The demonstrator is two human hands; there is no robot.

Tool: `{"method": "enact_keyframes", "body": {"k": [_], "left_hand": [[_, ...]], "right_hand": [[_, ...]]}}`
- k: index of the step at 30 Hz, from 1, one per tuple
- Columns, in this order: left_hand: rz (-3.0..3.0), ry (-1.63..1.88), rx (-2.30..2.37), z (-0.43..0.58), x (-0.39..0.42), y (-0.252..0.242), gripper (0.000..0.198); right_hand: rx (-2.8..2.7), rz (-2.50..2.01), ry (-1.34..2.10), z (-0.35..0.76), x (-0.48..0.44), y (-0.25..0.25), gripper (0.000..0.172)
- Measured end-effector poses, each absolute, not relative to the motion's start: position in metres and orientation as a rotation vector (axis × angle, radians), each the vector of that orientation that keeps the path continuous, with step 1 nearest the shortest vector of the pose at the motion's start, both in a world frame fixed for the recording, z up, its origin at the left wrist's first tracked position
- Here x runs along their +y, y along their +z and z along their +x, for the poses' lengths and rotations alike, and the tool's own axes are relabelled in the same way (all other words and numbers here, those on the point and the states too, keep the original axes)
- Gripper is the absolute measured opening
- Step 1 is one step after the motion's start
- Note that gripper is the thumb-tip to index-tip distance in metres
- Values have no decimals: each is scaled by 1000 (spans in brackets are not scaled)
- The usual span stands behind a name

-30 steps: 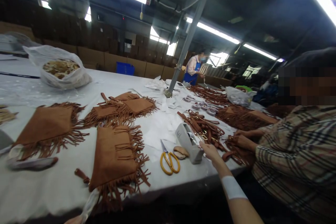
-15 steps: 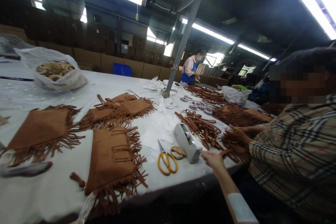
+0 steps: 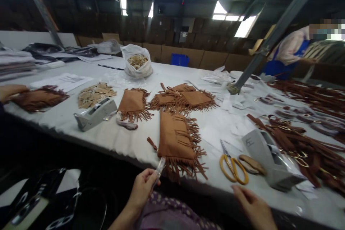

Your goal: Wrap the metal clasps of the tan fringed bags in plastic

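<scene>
My left hand (image 3: 145,186) is closed at the table's front edge, pinching a clear plastic-wrapped strap (image 3: 161,167) beside the lower corner of a brown fringed suede bag (image 3: 174,134). That bag lies flat, with a short zip pull (image 3: 152,144) sticking out to its left. My right hand (image 3: 254,206) is low at the table edge, its fingers somewhat apart, and I see nothing in them. Just beyond it lie yellow-handled scissors (image 3: 233,169), a tan oval piece (image 3: 252,165) and a grey tape dispenser (image 3: 272,160).
More fringed bags (image 3: 185,97) lie farther back. On the left are another tape dispenser (image 3: 95,113), a pile of tan pieces (image 3: 95,94) and a co-worker's hand (image 3: 12,91) on a bag. Brown straps (image 3: 291,133) cover the right side. A post (image 3: 272,37) rises from the table.
My view has swung left. My right hand has left the tape dispenser and come back toward me. My left hand now shows, holding the plastic-wrapped strap.
</scene>
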State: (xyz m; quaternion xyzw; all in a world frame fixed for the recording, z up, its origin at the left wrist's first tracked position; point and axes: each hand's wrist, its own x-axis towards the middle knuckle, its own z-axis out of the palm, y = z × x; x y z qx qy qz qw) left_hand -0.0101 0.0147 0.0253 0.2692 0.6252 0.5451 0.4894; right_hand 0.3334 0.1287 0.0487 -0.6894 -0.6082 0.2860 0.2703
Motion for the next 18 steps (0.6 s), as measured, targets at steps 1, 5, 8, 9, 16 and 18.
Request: {"method": "enact_keyframes", "body": {"k": [1,5,8,9,16,18], "left_hand": [[677,1329,1540,-9,14,25,42],[827,1348,1613,-10,9,25,37],[941,1333,1669,-12,6,26,34],[975,1321,1693,-12,6,26,33],[1063,1298,1753,-12,4,27,29],[1045,1317,1722,-12,5,27,30]], "right_hand": [[-1714,-1718,955,299,118,49,37],[-1904,-1276,1402,179,88,65,38],[-1934,-1132,1501,130,85,68,36],[-1937,-1125,1507,121,86,65,36],[-1920,-1381,1423,100,92,33,40],[-1875,-1427,1435,100,90,32,41]]}}
